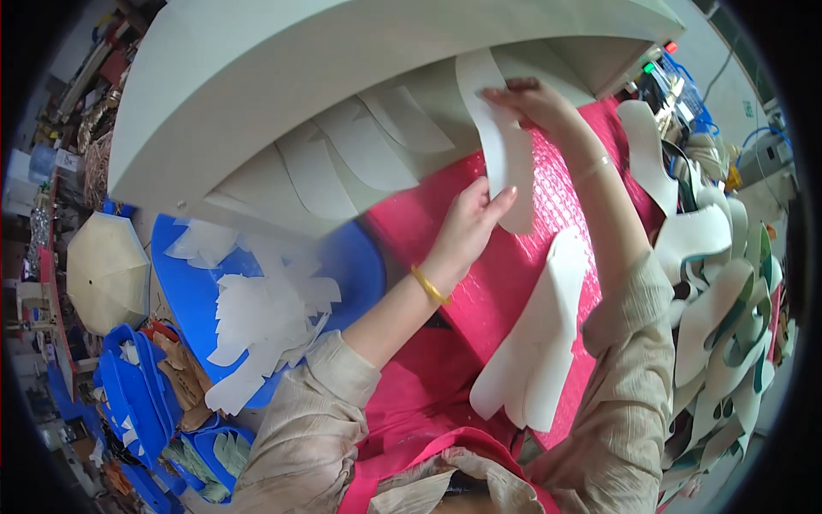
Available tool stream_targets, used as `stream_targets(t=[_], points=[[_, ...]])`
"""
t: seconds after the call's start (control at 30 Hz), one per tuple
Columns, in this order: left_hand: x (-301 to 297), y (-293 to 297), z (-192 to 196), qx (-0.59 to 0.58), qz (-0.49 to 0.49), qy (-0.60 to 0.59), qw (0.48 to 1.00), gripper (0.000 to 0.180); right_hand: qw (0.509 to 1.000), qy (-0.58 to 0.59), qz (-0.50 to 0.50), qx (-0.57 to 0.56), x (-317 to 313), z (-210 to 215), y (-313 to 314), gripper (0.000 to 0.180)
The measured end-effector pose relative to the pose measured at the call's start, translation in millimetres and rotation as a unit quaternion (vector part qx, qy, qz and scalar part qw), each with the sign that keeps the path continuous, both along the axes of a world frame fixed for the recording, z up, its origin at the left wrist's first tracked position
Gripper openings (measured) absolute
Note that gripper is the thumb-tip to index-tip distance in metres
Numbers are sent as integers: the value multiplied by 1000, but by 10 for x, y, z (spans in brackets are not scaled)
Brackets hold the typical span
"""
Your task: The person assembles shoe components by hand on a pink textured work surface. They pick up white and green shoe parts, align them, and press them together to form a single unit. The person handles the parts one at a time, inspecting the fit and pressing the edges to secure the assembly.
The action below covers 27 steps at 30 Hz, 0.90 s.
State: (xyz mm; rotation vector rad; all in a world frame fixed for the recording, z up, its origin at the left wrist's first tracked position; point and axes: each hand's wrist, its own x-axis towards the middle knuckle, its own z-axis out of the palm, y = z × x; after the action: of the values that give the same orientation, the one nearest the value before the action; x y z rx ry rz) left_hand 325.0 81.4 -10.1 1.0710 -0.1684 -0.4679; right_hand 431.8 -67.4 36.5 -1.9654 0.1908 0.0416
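Both hands (497, 154) on white sheet (505, 163)

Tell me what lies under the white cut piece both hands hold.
Under the white cut piece a pink bubbled sheet covers the surface; the left hand and right hand grip it. Whatever lies beneath that sheet is hidden.

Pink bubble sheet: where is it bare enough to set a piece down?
The pink bubble sheet is bare between the left hand and the blue tray, and below the left forearm. The right edge is crowded by stacked white pieces; cut pieces cover the middle.
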Motion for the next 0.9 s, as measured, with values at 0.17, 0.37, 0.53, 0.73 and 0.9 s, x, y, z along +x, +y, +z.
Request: stream_targets(t=[0.17,0.37,0.53,0.73,0.9], points=[[-288,416,-170,200,136,-260,935,21,989,-41,134,-57,1217,-326,128,26],[-863,1003,-259,209,50,-125,969,18,973,-132,123,-147,1841,-659,441,24],[-1021,1011,-287,230,-36,-111,966,17,925,-233,60,-294,1829,-793,509,23],[-1239,1018,-317,382,-297,-168,859,17,850,-365,67,-373,1046,-417,404,22],[-1568,856,-394,197,-285,-102,932,28,898,-194,160,-360,-1008,349,-58,12]])
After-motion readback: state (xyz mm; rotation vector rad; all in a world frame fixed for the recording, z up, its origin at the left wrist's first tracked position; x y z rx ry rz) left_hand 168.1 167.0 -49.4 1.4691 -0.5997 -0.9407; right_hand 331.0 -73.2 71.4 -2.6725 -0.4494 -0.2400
